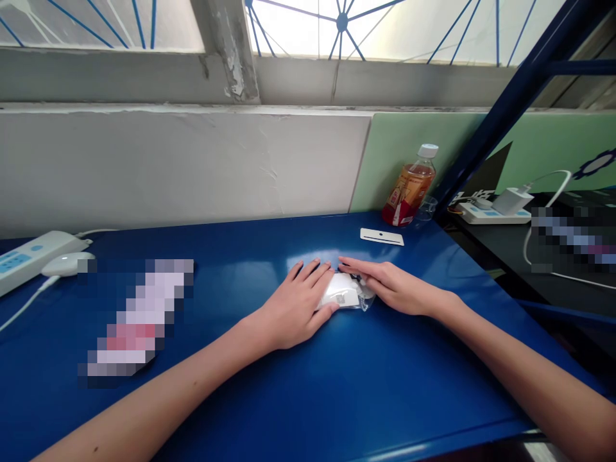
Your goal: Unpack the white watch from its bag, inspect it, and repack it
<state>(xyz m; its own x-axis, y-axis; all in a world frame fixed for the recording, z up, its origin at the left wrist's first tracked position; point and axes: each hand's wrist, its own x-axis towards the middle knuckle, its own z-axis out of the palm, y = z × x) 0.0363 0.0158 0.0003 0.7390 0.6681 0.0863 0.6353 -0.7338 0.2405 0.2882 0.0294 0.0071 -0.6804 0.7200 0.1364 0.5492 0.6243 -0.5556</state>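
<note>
A small white packet in clear plastic wrap lies on the blue tabletop, between my two hands. My left hand rests on its left end, fingers stretched and slightly spread, with the thumb along the near edge. At the packet's right end is my right hand, held flat on its side with the fingers extended leftward over the crinkled plastic. Part of the packet is hidden under both hands, so I cannot tell its exact kind.
A drink bottle with a white cap stands at the back right, near a flat white card. On the left lie a white power strip and a pixelated, blurred-out object. A slanted blue metal post rises at the right.
</note>
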